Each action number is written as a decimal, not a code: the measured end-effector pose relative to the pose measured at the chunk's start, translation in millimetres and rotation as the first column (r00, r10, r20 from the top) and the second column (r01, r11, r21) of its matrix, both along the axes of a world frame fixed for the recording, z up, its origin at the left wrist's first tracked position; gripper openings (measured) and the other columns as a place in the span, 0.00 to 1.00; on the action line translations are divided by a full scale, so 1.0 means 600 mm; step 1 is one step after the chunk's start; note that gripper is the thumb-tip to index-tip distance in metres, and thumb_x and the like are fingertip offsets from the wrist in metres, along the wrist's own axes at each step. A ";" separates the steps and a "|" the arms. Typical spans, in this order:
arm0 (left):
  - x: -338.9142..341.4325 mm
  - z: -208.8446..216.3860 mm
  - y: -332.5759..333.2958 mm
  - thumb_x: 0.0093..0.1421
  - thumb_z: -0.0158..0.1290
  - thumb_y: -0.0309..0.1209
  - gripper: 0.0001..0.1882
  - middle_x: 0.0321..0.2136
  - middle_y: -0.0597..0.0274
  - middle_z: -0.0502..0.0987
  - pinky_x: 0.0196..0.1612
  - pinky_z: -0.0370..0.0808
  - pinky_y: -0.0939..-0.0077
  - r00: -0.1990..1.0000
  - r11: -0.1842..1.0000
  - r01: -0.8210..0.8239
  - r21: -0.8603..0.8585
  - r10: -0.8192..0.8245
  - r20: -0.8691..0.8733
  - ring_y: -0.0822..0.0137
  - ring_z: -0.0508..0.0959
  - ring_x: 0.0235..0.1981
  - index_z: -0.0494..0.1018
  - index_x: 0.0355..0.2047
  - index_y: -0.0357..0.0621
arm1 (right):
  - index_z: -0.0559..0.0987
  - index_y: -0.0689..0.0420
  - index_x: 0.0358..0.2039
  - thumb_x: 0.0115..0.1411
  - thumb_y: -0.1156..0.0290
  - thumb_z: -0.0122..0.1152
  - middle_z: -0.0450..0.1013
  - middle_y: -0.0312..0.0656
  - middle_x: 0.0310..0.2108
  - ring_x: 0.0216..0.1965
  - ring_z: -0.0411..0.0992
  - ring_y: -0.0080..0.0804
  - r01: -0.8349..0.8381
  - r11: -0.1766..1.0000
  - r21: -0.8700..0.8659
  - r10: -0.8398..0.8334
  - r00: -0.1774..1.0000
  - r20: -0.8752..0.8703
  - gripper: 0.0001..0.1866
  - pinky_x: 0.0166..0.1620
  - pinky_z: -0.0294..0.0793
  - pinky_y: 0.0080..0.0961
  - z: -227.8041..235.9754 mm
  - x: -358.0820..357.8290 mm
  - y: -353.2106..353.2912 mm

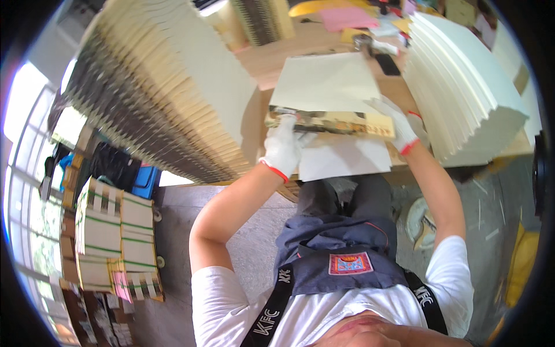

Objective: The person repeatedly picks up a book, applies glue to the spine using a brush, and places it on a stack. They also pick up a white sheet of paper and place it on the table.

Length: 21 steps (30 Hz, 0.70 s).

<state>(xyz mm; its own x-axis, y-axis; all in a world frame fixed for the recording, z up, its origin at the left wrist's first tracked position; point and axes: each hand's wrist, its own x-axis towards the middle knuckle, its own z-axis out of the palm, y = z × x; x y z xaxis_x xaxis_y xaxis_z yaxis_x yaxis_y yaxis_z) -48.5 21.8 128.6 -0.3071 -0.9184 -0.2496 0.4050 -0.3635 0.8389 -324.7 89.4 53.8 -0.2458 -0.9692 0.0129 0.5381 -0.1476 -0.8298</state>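
Note:
In front of me is a cream sheet-like piece with a printed cream-and-dark strip along its near side, like a book cover or booklet. My left hand, in a white knit glove with a red cuff, grips the strip's left end, thumb on top. Similarly gloved, my right hand lies along the right edge, its fingers partly blurred; their grip is unclear. Beneath the strip, white sheets reach the table's near edge.
A tall pile of dark-and-cream-edged booklets leans at left; a white stack stands at right. Farther back on the wooden table are a black phone and pink paper. Strapped paper bundles stand on a wheeled cart at lower left.

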 end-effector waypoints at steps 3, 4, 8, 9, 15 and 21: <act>0.028 0.081 0.030 0.66 0.49 0.29 0.17 0.49 0.55 0.71 0.46 0.81 0.45 0.998 0.963 0.054 -0.266 -0.061 -0.018 0.51 0.77 0.45 0.64 0.54 0.42 | 0.69 0.61 0.60 0.66 0.66 0.58 0.73 0.43 0.53 0.51 0.75 0.32 0.107 0.965 -0.238 -0.129 0.988 -0.079 0.24 0.51 0.78 0.30 0.088 0.023 0.025; 0.042 0.123 0.051 0.65 0.51 0.29 0.16 0.47 0.55 0.72 0.45 0.81 0.48 0.997 0.913 0.051 -0.404 -0.069 -0.030 0.53 0.78 0.43 0.65 0.53 0.41 | 0.70 0.60 0.59 0.66 0.66 0.58 0.73 0.42 0.53 0.52 0.74 0.32 0.143 0.945 -0.293 -0.181 0.978 -0.105 0.23 0.52 0.78 0.30 0.108 0.021 0.013; 0.155 0.323 0.059 0.63 0.51 0.25 0.16 0.40 0.58 0.77 0.42 0.79 0.68 0.937 0.558 0.140 -0.818 0.193 0.292 0.63 0.79 0.41 0.73 0.51 0.38 | 0.70 0.58 0.59 0.67 0.58 0.54 0.72 0.42 0.51 0.50 0.73 0.35 0.140 0.692 -0.708 -0.596 0.664 -0.451 0.25 0.50 0.77 0.31 0.285 0.055 -0.059; 0.176 0.369 0.044 0.64 0.45 0.24 0.16 0.42 0.55 0.77 0.45 0.79 0.67 0.974 0.492 0.065 -0.868 0.157 0.163 0.61 0.79 0.43 0.72 0.51 0.34 | 0.71 0.58 0.57 0.69 0.54 0.51 0.73 0.43 0.47 0.46 0.74 0.35 0.088 0.631 -0.771 -0.593 0.695 -0.406 0.24 0.46 0.78 0.30 0.327 0.053 -0.094; 0.416 0.661 -0.095 0.68 0.42 0.23 0.15 0.48 0.52 0.74 0.47 0.84 0.73 0.767 -0.162 0.342 -0.926 0.617 0.175 0.58 0.80 0.44 0.72 0.52 0.34 | 0.74 0.60 0.52 0.70 0.57 0.49 0.76 0.45 0.43 0.43 0.75 0.38 -0.182 0.415 -0.891 -0.292 0.901 -0.320 0.21 0.45 0.77 0.33 0.665 0.208 -0.272; 0.476 0.757 -0.232 0.69 0.49 0.32 0.15 0.44 0.45 0.75 0.43 0.86 0.74 0.877 0.387 -0.195 -0.901 0.480 0.016 0.58 0.81 0.36 0.73 0.47 0.30 | 0.77 0.64 0.47 0.69 0.65 0.51 0.77 0.47 0.42 0.45 0.77 0.42 -0.475 0.452 -0.755 0.244 0.880 -0.407 0.15 0.48 0.76 0.37 0.836 0.320 -0.419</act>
<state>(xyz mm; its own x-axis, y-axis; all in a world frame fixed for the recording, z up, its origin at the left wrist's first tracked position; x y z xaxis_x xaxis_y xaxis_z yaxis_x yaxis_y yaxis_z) 237.2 -117.4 583.0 0.0194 -0.6991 0.7148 0.0577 0.7145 0.6972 -132.6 -162.0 555.2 0.2440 -0.4869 0.8387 0.5440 -0.6472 -0.5340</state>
